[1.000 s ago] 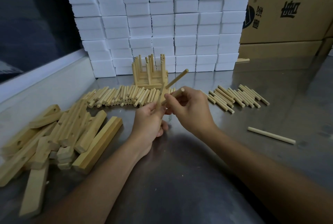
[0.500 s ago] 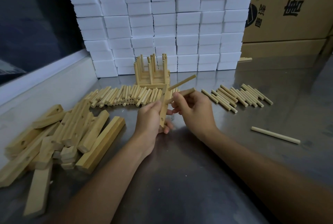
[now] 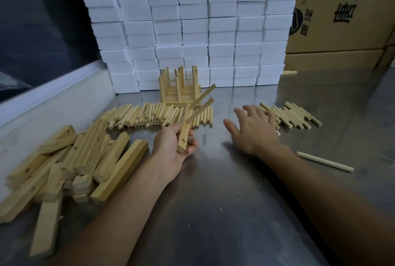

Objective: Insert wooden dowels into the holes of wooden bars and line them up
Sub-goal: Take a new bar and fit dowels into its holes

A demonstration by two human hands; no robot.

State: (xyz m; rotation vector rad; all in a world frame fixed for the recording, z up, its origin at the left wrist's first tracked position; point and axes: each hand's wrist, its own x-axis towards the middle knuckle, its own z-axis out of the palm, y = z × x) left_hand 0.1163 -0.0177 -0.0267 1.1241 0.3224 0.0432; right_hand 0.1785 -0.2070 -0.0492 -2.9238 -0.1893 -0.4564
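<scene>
My left hand (image 3: 171, 146) grips a short wooden bar (image 3: 185, 135), held upright. Two dowels (image 3: 202, 103) stick out of the bar's upper holes toward the upper right; a lower hole shows empty. My right hand (image 3: 254, 128) is spread with straight fingers, holding nothing, over the left end of the right dowel pile (image 3: 292, 116). A longer row of dowels (image 3: 149, 116) lies behind my left hand. Finished bars with upright dowels (image 3: 180, 88) stand at the back.
A heap of wooden bars (image 3: 70, 163) fills the left of the metal table (image 3: 224, 201). One long dowel (image 3: 324, 161) lies alone on the right. White foam blocks (image 3: 192, 26) are stacked behind, and cardboard boxes (image 3: 346, 9) stand at the back right.
My right hand has let go of the second dowel, now seated in the bar, and moved right to the right dowel pile. The left hand still holds the bar.
</scene>
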